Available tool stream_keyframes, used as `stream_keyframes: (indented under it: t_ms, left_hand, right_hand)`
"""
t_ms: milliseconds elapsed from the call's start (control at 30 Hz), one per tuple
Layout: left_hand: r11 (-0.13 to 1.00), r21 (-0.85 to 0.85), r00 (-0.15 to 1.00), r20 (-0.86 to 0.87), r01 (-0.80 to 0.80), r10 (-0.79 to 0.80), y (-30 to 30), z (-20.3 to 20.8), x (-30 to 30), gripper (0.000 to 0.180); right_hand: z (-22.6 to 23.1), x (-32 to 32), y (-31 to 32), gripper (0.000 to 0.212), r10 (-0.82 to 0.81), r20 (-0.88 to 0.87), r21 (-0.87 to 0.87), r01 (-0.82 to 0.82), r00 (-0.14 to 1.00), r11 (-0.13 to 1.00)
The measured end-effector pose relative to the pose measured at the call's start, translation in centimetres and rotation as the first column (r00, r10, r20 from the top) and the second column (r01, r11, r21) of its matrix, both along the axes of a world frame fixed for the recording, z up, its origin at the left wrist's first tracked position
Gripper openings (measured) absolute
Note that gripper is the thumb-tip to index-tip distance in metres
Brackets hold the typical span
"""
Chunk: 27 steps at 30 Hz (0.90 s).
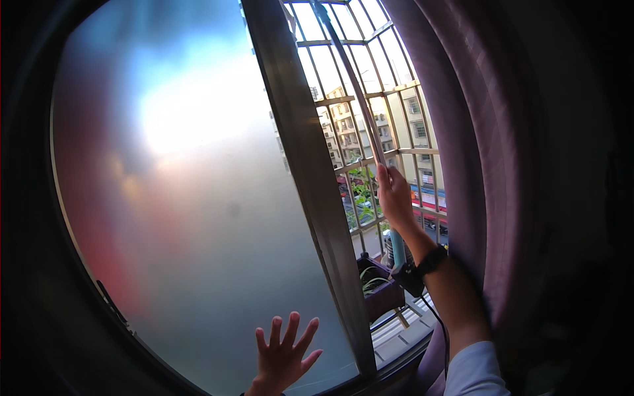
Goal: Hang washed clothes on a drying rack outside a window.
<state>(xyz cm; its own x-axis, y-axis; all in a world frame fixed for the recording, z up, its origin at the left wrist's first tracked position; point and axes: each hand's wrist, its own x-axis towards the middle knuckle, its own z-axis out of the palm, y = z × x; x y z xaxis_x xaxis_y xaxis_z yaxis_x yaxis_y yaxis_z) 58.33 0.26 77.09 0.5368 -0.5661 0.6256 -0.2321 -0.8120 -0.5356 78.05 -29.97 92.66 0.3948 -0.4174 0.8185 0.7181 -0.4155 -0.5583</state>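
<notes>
Here, frosted glass [205, 224], slender pole [361, 98].

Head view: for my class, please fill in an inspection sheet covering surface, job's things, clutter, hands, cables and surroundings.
Surface: upright frosted pane beside a dark frame.
Job's things: long pole, slanting up out of the picture's top.
Clutter: planter with plants, low behind the frame; black box by the right wrist.
Left hand: empty, fingers spread before the pane; contact cannot be told.
Right hand: closed around the pole; dark band on its wrist.
Cables: thin dark cord hanging below the box; its far end is not visible.
Surroundings: metal bars outside, buildings beyond, purple curtain at right.
</notes>
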Motion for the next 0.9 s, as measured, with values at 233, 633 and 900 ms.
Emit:
stream_keyframes:
  t_ms: [233,633,900]
  left_hand:
    - [0.999,-0.011,1.0,0.003,0.031,-0.031,-0.3,0.3,-1.3,0.092]
    - [0.924,-0.267,0.92,-0.207,0.275,-0.333,0.8,1.7,-2.0,0.088]
    - [0.472,-0.875,0.475,-0.463,-0.108,-0.748,8.3,-14.3,-20.2,0.053]
  right_hand:
    - [-17.3,-14.2,1.0,0.036,0.439,-0.208,0.218,-0.397,0.874,0.892]
    - [-28.9,-27.6,7.2,0.024,0.51,-0.533,0.284,-0.425,0.675,0.859]
    - [-47.4,-38.6,13.8,0.024,0.564,-0.654,0.263,-0.548,0.504,0.794]
